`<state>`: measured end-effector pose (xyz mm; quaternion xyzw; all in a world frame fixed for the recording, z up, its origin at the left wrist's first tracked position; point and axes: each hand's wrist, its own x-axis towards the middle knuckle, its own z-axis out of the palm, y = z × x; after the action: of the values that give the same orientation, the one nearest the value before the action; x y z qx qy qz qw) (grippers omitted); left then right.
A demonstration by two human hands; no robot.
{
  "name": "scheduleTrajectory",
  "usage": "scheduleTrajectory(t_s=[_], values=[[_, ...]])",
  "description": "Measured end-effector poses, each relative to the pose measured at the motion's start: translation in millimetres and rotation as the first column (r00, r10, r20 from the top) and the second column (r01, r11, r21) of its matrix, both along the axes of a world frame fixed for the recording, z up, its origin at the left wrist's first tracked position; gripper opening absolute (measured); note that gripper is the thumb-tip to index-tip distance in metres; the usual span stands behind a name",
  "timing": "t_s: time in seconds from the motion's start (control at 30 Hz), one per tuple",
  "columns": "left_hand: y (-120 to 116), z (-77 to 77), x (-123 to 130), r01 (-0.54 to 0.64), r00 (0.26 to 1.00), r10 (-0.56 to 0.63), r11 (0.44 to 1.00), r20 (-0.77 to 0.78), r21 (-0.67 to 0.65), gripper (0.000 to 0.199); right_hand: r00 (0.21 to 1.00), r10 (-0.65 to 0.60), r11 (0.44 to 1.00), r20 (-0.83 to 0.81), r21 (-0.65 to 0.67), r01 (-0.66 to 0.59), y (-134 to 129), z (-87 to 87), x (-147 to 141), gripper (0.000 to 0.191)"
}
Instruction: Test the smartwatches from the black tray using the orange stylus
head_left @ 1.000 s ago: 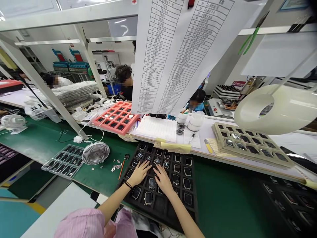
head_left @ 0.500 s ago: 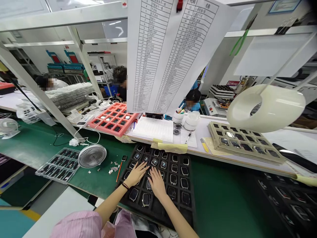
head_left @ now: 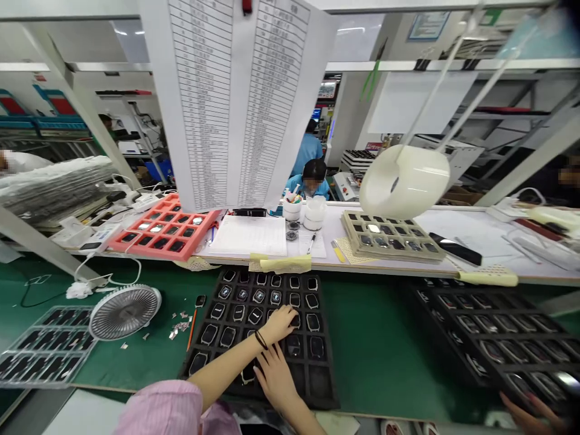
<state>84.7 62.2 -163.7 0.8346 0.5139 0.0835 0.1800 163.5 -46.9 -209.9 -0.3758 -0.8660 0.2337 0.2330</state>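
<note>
A black foam tray (head_left: 321,383) lies before me with several rows of square smartwatches, some with lit screens (head_left: 259,295). My left hand (head_left: 278,325) crosses over to the right half of the tray. Its slightly bent, parted fingers touch a smartwatch (head_left: 295,321) that still sits in its slot. Below the left wrist, my right hand (head_left: 277,377) is open, its fingers spread over the lower middle slots. Part of a smartwatch (head_left: 247,373) shows just left of the right hand. The two hands hide several slots between them.
Left are a small white fan (head_left: 125,311), an orange stick (head_left: 191,329), a loose watch (head_left: 200,300) and a clear tray (head_left: 45,344). Black trays of watches (head_left: 493,326) stand right, near another person's hand (head_left: 534,414). The shelf holds a pink tray (head_left: 158,229) and a beige tray (head_left: 392,238).
My left hand has moved from the tray's left half across to its right half, above my right hand. My right hand has come nearer to me. The view has turned right.
</note>
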Motion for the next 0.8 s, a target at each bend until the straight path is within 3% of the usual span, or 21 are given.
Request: scheduleTrajectory(t_s=[0.2, 0.37, 0.5, 0.8], values=[[23, 2.7, 10, 0.014, 0.998, -0.017, 0.999, -0.061, -0.051, 0.047, 0.999, 0.031, 0.999, 0.025, 0.015, -0.031, -1, 13.2, 10, 0.050], [23, 16.4, 17, 0.018, 1.000, -0.018, 1.000, -0.002, -0.007, 0.043, 0.998, 0.042, 0.997, 0.036, 0.057, -0.044, 1, 7.8, 13, 0.053], [26, 20.2, 38, 0.051, 0.998, -0.051, 0.999, 0.032, -0.008, 0.048, 1.000, 0.020, 0.998, -0.011, 0.054, -0.019, 1, 6.1, 12, 0.051], [42, 10.1, 81, 0.109, 0.969, -0.138, 0.983, -0.206, -0.147, 0.028, 0.999, 0.000, 1.000, -0.041, -0.030, -0.001, 0, 14.7, 12, 0.042]])
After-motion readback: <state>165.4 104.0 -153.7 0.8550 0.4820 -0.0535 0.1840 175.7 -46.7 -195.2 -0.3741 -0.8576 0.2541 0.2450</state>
